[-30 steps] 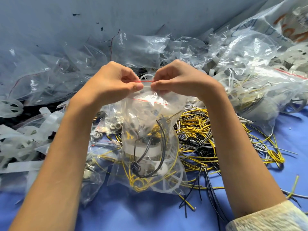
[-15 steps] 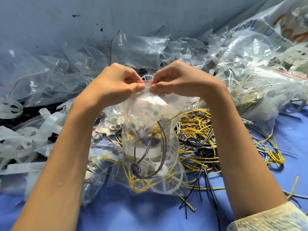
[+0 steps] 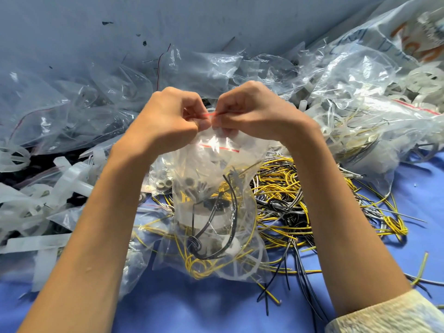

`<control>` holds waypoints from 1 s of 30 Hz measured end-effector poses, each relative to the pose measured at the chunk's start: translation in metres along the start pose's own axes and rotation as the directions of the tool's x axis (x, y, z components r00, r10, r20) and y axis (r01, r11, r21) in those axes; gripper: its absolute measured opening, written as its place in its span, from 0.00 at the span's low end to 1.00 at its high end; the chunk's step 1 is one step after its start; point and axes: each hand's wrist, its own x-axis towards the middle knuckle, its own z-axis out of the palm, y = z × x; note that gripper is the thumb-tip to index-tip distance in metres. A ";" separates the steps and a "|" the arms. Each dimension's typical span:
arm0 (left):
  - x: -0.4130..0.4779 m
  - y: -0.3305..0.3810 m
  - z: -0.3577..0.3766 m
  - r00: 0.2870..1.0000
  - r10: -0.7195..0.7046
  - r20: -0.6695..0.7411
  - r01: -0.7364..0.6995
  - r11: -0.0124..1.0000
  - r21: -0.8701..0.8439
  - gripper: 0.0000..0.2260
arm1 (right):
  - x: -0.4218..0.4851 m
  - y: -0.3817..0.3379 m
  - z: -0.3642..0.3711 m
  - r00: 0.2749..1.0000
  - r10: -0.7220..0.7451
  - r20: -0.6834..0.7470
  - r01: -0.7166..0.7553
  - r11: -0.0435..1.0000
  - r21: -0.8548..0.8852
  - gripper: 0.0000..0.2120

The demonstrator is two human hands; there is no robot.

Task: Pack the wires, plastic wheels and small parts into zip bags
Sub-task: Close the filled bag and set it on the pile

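Note:
A clear zip bag (image 3: 211,212) hangs upright in the middle, filled with yellow and black wires, a white plastic wheel and small grey parts. My left hand (image 3: 165,121) and my right hand (image 3: 254,114) pinch its red zip strip (image 3: 212,114) at the top, fingertips almost meeting. A second red line shows on the bag just below the hands. Behind the bag lies a loose heap of yellow, black and grey wires (image 3: 288,200) on the blue table (image 3: 192,306).
Empty clear bags (image 3: 192,68) pile against the blue wall at the back. White plastic strips and wheels (image 3: 48,188) lie at the left. Filled bags of wheels and wires (image 3: 374,121) crowd the right. Stray wires (image 3: 420,270) reach toward the right edge.
My two hands have drawn closer together along the red zip strip, so less of it shows between the fingertips. The bag hangs in the same place.

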 end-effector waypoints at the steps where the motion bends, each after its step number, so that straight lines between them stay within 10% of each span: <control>1: 0.000 -0.001 -0.001 1.000 -0.004 -0.008 0.004 1.000 -0.014 0.10 | 0.001 0.000 0.001 1.000 0.003 -0.019 -0.002 0.999 0.033 0.08; 10: -0.001 -0.004 -0.006 0.995 -0.041 0.089 0.054 0.988 -0.147 0.04 | -0.002 0.007 0.002 0.932 0.231 0.279 -0.256 0.965 0.056 0.07; 15: -0.001 -0.011 -0.009 0.953 -0.236 0.192 0.297 0.862 -0.412 0.28 | -0.004 0.006 -0.006 0.984 0.176 -0.007 -0.168 0.948 0.270 0.12; 20: -0.012 -0.028 -0.009 0.838 -0.013 0.545 0.268 0.881 -0.391 0.41 | 0.003 0.005 -0.011 0.910 0.220 -0.353 -0.060 0.908 0.414 0.13; 30: -0.007 -0.008 0.009 0.987 -0.008 0.162 0.100 0.816 -0.569 0.10 | 0.003 -0.007 -0.025 0.892 0.328 -0.311 0.003 0.684 0.730 0.15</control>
